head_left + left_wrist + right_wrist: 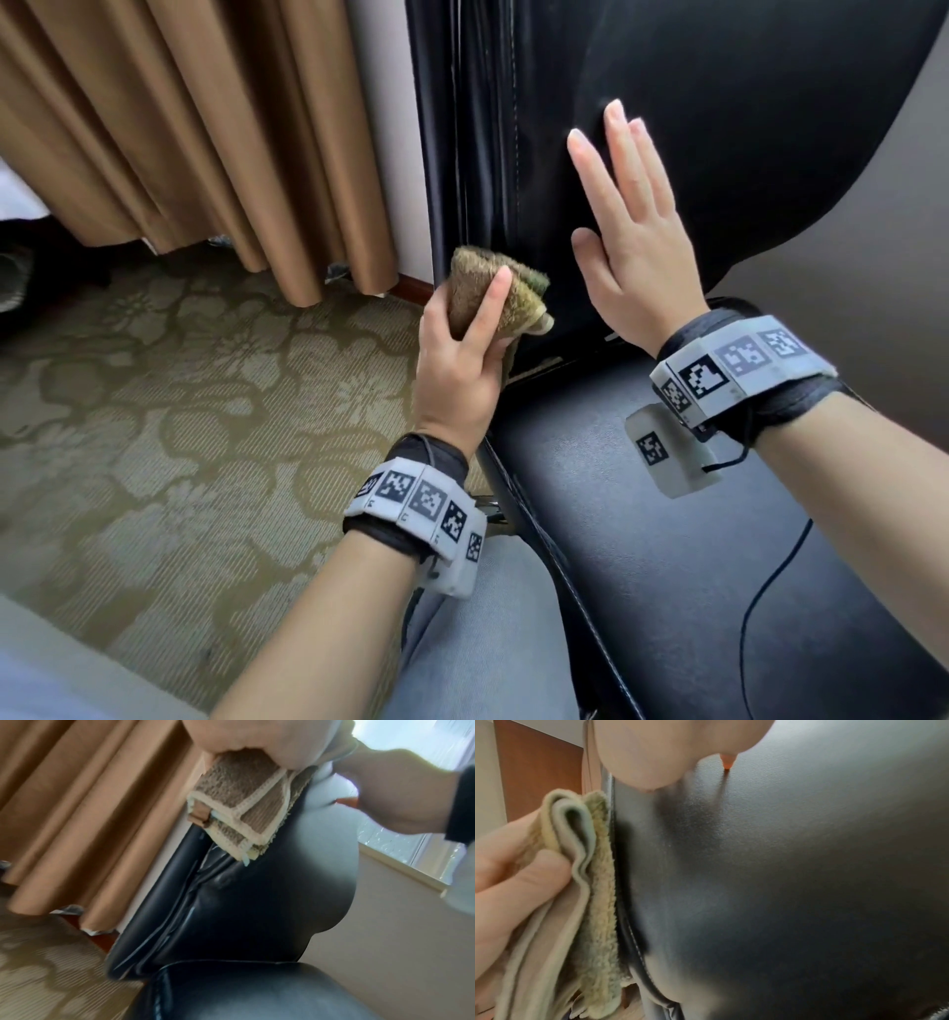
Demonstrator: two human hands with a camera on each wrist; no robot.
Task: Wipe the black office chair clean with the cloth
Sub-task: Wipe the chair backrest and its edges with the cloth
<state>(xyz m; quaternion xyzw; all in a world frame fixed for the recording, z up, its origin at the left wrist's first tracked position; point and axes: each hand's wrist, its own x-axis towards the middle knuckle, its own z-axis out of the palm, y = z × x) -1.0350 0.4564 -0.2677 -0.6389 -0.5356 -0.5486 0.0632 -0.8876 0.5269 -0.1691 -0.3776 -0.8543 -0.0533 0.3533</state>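
Observation:
The black office chair fills the right half of the head view, its backrest [693, 128] upright and its seat [719, 539] below. My left hand [462, 349] grips a folded tan cloth [488, 298] and holds it against the backrest's left side edge, low down. That cloth [239, 801] hangs from my left hand over the chair's side seam [180, 902]. My right hand [626, 231] lies flat on the backrest with straight fingers. In the right wrist view the cloth [590, 882] sits beside the stitched edge [631, 933].
Brown curtains [179, 128] hang to the left over a patterned green carpet [179, 411]. A wooden skirting [411, 282] runs behind the chair. A thin black cable [770, 591] trails over the seat. My grey trouser leg [488, 642] is beside the seat's left edge.

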